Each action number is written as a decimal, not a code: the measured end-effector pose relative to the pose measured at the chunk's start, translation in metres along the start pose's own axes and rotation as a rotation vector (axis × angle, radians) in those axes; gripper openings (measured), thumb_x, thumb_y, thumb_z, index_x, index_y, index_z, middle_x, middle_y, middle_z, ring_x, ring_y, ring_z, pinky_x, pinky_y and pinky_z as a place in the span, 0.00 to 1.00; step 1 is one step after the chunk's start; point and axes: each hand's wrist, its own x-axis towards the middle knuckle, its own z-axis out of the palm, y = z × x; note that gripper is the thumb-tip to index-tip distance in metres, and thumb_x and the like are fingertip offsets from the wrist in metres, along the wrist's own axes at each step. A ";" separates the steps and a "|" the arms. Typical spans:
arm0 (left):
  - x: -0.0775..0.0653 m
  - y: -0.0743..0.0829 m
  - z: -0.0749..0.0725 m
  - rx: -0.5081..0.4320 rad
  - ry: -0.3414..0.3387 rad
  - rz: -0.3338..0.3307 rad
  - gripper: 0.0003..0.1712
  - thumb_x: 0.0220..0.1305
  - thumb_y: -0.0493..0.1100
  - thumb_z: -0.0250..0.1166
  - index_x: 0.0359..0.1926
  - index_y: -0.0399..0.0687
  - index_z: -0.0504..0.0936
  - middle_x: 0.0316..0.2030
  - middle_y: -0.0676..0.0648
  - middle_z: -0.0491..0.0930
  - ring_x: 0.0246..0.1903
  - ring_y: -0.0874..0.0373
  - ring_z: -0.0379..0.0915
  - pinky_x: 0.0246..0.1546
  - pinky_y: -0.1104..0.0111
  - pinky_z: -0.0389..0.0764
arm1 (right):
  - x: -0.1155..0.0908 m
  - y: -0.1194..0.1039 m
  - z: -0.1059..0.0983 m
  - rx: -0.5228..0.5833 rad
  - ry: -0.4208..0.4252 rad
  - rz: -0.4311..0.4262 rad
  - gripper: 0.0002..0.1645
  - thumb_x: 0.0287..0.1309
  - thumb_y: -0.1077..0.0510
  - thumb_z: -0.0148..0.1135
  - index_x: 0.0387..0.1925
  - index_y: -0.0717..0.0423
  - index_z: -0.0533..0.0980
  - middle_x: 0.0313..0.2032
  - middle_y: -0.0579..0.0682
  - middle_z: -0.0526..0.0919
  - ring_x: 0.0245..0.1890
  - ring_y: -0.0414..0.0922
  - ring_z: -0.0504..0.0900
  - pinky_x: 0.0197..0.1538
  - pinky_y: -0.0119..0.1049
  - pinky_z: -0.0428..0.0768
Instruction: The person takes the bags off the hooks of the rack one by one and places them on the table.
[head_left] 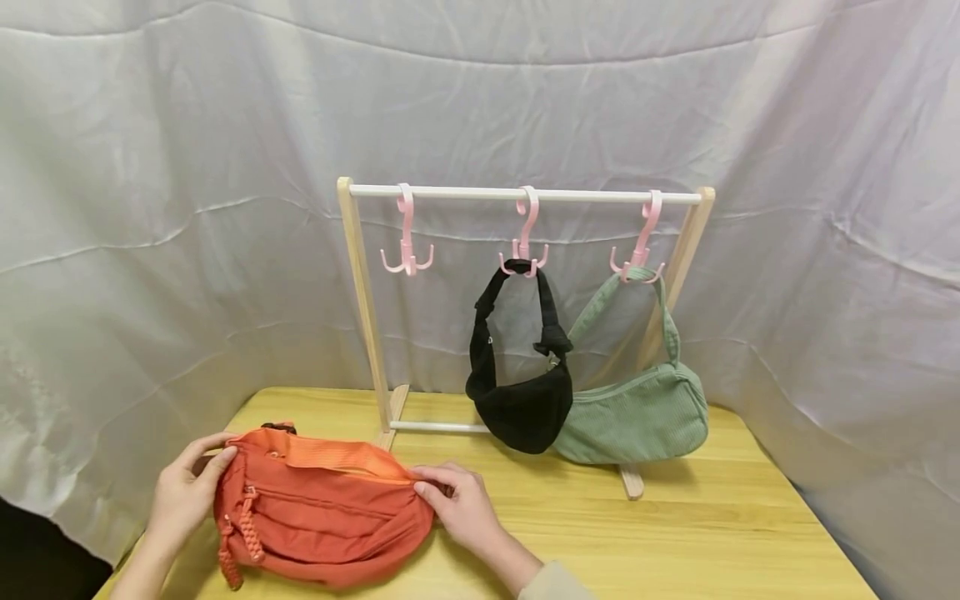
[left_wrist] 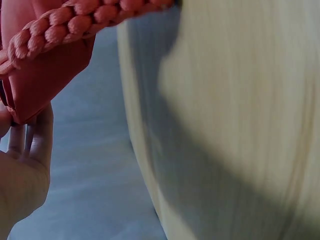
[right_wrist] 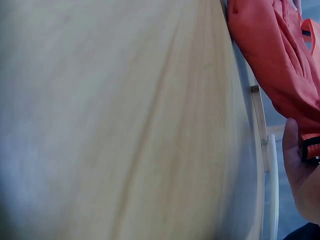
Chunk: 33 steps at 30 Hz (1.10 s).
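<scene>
An orange-red waist bag (head_left: pixel 330 517) stands at the table's front left, its top zip partly open on a brighter orange lining. My left hand (head_left: pixel 183 487) pinches the upper left corner between thumb and fingers. At the opposite end, my right hand (head_left: pixel 461 504) grips the upper right corner. Braided zip pulls (head_left: pixel 250 525) hang down the bag's left front; one braid (left_wrist: pixel 80 22) crosses the top of the left wrist view. In the right wrist view a black buckle piece (right_wrist: pixel 311 150) shows beside the right thumb. Part of the strap is hidden behind the bag.
Behind stands a rack with a white bar (head_left: pixel 465 193) and wooden legs. A pink hook (head_left: pixel 407 242) at its left holds nothing. A black bag (head_left: pixel 525 408) hangs from the middle hook, and a green corduroy bag (head_left: pixel 637 417) from the right one. Grey cloth surrounds the wooden table (head_left: pixel 712 533).
</scene>
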 end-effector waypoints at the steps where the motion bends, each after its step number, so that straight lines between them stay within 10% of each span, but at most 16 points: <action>1: 0.001 -0.003 -0.002 0.007 -0.011 -0.011 0.14 0.75 0.41 0.66 0.55 0.38 0.83 0.34 0.78 0.79 0.31 0.80 0.76 0.26 0.80 0.78 | 0.000 0.000 0.002 0.000 -0.013 0.003 0.12 0.68 0.57 0.69 0.51 0.50 0.89 0.42 0.46 0.89 0.39 0.34 0.81 0.40 0.27 0.79; 15: 0.016 -0.030 -0.026 0.076 -0.139 -0.066 0.20 0.76 0.45 0.64 0.56 0.32 0.81 0.33 0.75 0.80 0.34 0.81 0.75 0.30 0.79 0.78 | 0.007 -0.011 0.023 -0.089 -0.125 -0.035 0.14 0.69 0.61 0.67 0.54 0.53 0.87 0.42 0.46 0.89 0.37 0.30 0.77 0.41 0.25 0.79; 22: 0.022 -0.042 -0.037 0.174 -0.193 -0.055 0.20 0.77 0.45 0.63 0.56 0.30 0.81 0.34 0.57 0.87 0.32 0.79 0.74 0.30 0.79 0.77 | 0.014 -0.015 0.034 -0.150 -0.203 0.032 0.18 0.68 0.64 0.64 0.57 0.50 0.86 0.43 0.41 0.87 0.34 0.28 0.74 0.40 0.24 0.75; 33: 0.031 -0.058 -0.057 0.305 -0.254 -0.043 0.18 0.76 0.45 0.63 0.52 0.32 0.84 0.39 0.58 0.86 0.37 0.86 0.66 0.34 0.77 0.70 | 0.023 -0.020 0.053 -0.270 -0.287 -0.006 0.17 0.71 0.60 0.64 0.58 0.48 0.85 0.52 0.43 0.87 0.48 0.30 0.80 0.52 0.27 0.79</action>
